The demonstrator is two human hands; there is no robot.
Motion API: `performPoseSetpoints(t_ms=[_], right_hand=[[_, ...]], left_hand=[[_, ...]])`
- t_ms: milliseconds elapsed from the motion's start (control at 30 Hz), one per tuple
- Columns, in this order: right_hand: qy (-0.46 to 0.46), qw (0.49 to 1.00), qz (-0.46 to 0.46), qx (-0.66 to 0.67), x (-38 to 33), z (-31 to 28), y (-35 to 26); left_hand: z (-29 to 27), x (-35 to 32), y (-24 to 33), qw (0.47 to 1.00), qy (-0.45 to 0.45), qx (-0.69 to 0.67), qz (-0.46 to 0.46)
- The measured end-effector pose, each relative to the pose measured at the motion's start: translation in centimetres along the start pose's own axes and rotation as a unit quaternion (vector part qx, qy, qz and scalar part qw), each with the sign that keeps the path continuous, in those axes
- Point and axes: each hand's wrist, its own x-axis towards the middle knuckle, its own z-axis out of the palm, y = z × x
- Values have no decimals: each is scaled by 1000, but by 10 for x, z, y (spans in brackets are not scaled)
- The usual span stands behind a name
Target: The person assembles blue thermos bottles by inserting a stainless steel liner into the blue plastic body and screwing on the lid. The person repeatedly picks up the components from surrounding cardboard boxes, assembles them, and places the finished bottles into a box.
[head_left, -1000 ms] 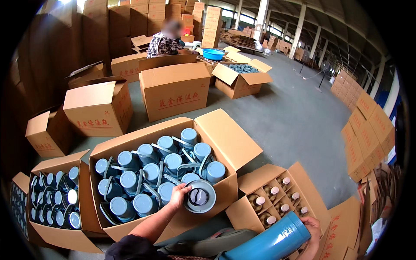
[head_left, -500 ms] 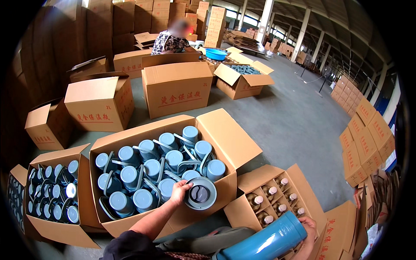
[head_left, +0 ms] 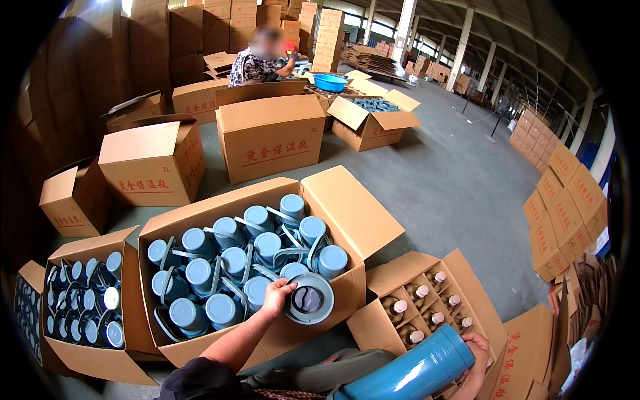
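My left hand (head_left: 277, 298) pinches the rim of a round blue thermos part (head_left: 325, 288), whose dark centre faces up. It hangs over the front edge of a large open carton (head_left: 267, 343), which is filled with rows of blue cup-shaped thermos parts with handles (head_left: 199, 273). On the right, my right hand (head_left: 479, 353) is wrapped round the end of a glossy blue thermos casing (head_left: 408, 367). The casing lies slanted, its near end at the lower edge of the picture. Just behind it, a divided carton (head_left: 388, 275) holds several glass bottles with pale tops (head_left: 421, 291).
At left stands another open carton (head_left: 100, 365) of blue parts. Open cartons (head_left: 270, 143) line the far side, and a person (head_left: 257, 67) sits behind them near a blue basin (head_left: 331, 82). Stacked cartons (head_left: 567, 207) and folded cardboard (head_left: 590, 313) stand at right.
My hands and what they hold stay almost still. The view has shifted slightly. In the background the person has raised a gloved hand beside a red object.
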Motion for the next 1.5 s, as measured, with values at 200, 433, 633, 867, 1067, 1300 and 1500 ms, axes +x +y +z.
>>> performPoseSetpoints(t_ms=[200,433,633,867,1067,1300,1500], right_hand=[[21,1000,-13,7,2,10,1],[-15,994,-41,-100,7,-34,19],[-70,997,-8,-13,8,10,-10],[-55,998,-9,15,-5,-7,-4],[-65,998,-22,6,-3,3,-3],[-47,999,-18,11,0,-3,-2],[-33,999,-12,-17,0,-6,1]], left_hand=[[-4,-1,1,1000,4,-11,-7],[3,11,-16,996,51,68,11],[-18,11,-3,998,-33,-43,29],[-12,22,-20,998,-35,-40,25],[-7,10,-5,997,-50,-46,35],[-12,15,-12,998,-40,-39,35],[-1,12,-14,998,52,-15,25]])
